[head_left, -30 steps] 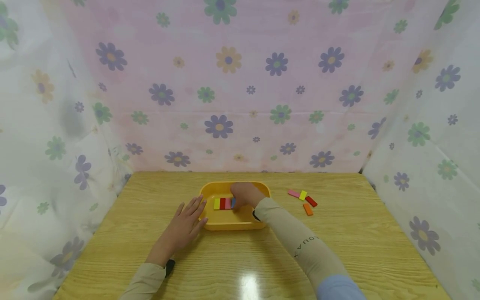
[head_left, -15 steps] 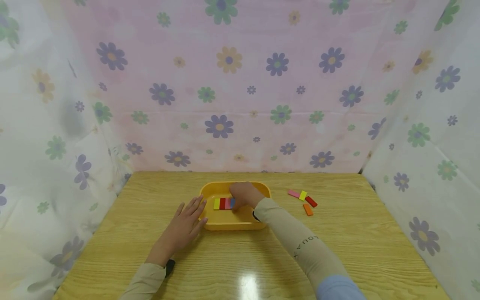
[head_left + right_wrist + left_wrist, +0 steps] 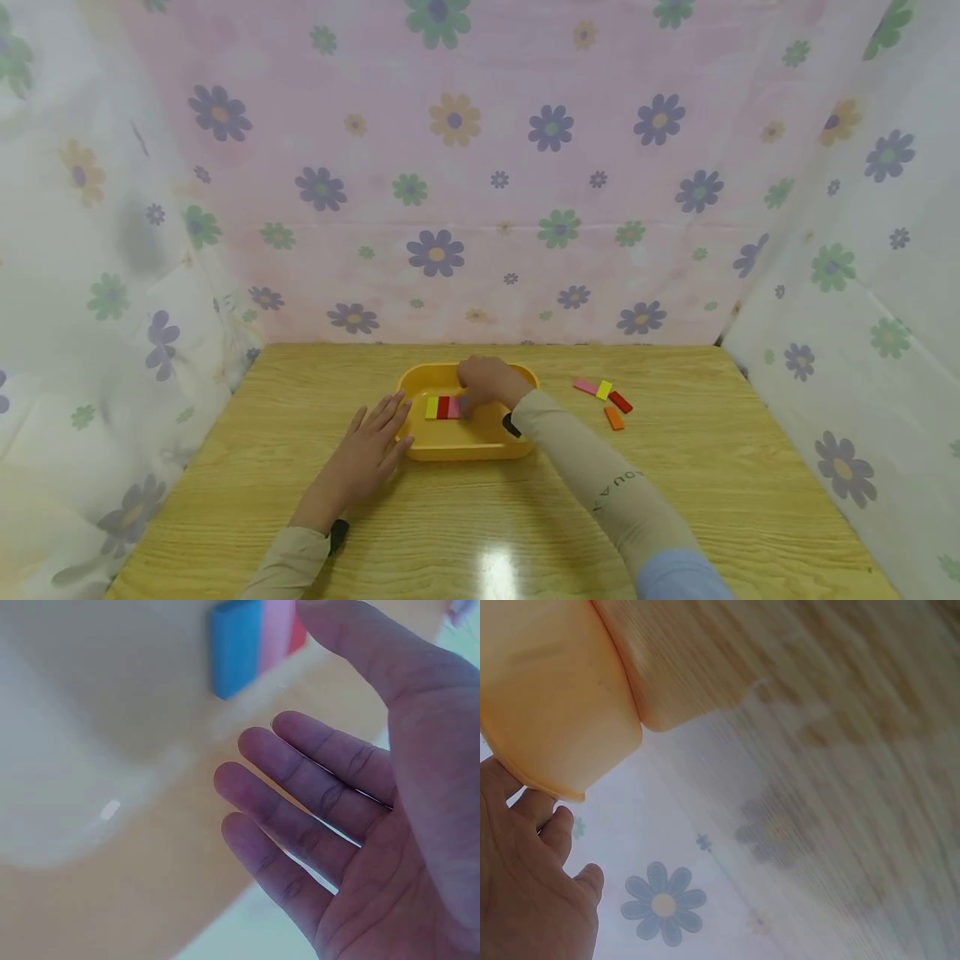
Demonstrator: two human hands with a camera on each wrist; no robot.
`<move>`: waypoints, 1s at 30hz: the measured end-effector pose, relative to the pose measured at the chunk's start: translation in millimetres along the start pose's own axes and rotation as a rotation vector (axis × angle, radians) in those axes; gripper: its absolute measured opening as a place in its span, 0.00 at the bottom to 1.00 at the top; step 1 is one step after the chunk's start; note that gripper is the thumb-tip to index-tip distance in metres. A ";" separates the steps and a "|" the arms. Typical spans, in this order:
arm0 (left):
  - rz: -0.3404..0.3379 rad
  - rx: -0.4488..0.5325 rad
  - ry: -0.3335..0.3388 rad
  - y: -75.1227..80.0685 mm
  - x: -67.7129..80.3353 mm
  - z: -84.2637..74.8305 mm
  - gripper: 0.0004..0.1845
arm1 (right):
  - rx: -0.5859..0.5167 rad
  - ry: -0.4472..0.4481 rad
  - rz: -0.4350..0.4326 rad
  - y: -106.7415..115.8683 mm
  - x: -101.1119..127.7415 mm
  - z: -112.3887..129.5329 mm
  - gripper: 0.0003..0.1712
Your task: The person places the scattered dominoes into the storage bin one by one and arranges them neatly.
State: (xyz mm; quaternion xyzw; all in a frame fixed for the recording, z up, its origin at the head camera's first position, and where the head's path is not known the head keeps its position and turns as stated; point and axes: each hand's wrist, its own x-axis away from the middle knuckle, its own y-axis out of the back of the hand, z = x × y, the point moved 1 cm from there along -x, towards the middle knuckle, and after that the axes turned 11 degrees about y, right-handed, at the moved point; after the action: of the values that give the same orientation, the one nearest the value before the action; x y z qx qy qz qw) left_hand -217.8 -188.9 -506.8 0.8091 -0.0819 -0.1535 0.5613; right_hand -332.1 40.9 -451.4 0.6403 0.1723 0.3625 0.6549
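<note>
A yellow tray sits mid-table. Inside it lies a row of flat tiles: yellow, red, pink and a blue one half hidden by my right hand. That hand hovers over the tray's right half. In the right wrist view my right hand has relaxed fingers and holds nothing, just beside the blue tile. My left hand lies flat on the table, fingertips against the tray's left wall.
Loose tiles lie on the table right of the tray: pink, yellow, red and orange. Flowered cloth walls close off the back and both sides of the wooden table.
My right hand has drawn slightly back and up from the tile row. The left hand and the tray have not moved.
</note>
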 end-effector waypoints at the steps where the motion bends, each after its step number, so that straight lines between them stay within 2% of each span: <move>1: 0.001 0.001 0.001 0.1 0.0 -0.1 0.34 | -0.018 -0.002 -0.006 3.1 1.4 0.0 0.22; 6: 0.005 0.004 0.010 0.1 -0.3 -0.6 0.34 | -0.103 0.019 -0.012 18.3 11.7 0.6 0.26; 11: 0.009 -0.006 0.016 -0.3 -0.2 -0.9 0.34 | -0.210 0.093 -0.095 29.1 27.2 -3.9 0.27; 16: 0.004 0.004 0.009 0.5 0.1 -1.8 0.34 | -0.304 0.162 -0.237 37.5 47.5 -13.3 0.23; 21: 0.000 0.002 0.009 1.0 -0.2 -1.5 0.34 | -0.415 0.174 -0.397 42.9 72.4 -21.2 0.20; 27: 0.006 -0.004 0.010 0.1 -0.5 -1.3 0.34 | -0.502 0.166 -0.587 34.1 99.1 -29.8 0.16; 30: 0.008 -0.008 0.008 -0.1 -0.7 -1.9 0.34 | -0.511 0.161 -0.686 24.4 110.0 -34.4 0.14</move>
State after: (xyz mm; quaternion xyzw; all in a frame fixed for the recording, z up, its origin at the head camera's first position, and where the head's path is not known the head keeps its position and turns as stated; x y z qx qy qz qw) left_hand -217.8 -187.0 -506.1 0.8071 -0.0820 -0.1485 0.5656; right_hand -287.5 139.9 -405.8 0.3331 0.3304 0.2039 0.8592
